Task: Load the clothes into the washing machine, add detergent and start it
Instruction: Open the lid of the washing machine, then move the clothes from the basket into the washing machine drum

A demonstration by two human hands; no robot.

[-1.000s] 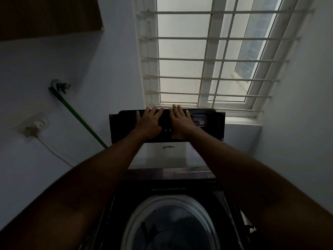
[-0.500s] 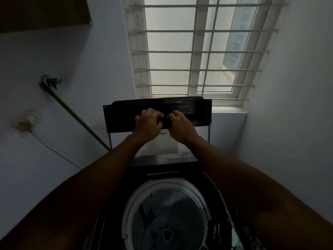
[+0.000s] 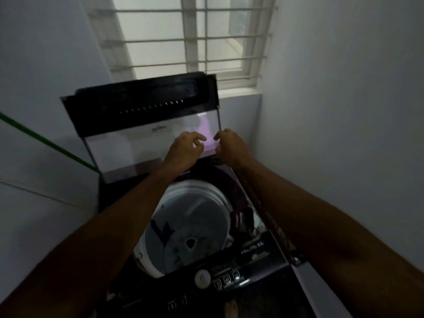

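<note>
Left hand (image 3: 183,149) and right hand (image 3: 230,145): grip loosely curled, holding nothing, just in front of raised lid (image 3: 146,115). Washing machine (image 3: 190,228) drum below, open; no clothes discernible. Risk: unsupported lid drops onto forearms.

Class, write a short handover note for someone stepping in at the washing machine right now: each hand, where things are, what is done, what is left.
Left hand: fingers loosely curled, nothing in its grip, in front of the raised lid.
Right hand: the same, beside the lid's right edge.
Lid stands open, upright against the wall. Drum is in view; no clothes can be made out in it in the dim light. No detergent visible.
Done: lid open.
Left: load clothes, add detergent, close the lid, start at the control panel.
</note>
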